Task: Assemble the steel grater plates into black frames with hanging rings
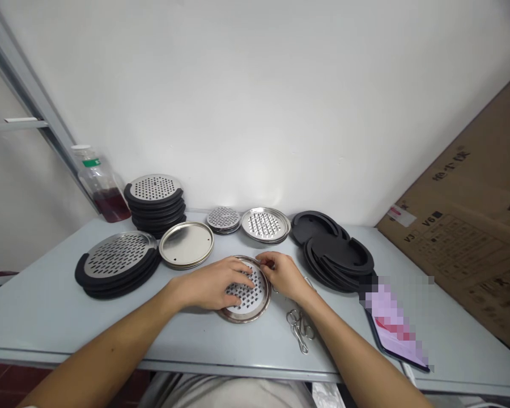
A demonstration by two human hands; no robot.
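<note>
In the middle of the table lies a round metal plate [243,318] with a perforated grater disc [255,294] set inside its rim. My left hand [223,282] rests over the disc's left side, fingers spread and touching it. At the plate's upper right edge, my right hand [283,272] has thumb and fingertips closed together by the rim; what they pinch is hidden. Several bent-wire metal clips [300,328] lie on the table below my right wrist, close to the forearm. Part of another metal piece shows beneath that wrist.
Behind stand stacked metal plates [187,242], small grater discs [223,217] and grater plates [267,224]. Black ring holders are stacked at left [118,280], back left [155,212] and right [340,252]. A bottle [104,187], phone [397,328] and cardboard box [463,226] flank them.
</note>
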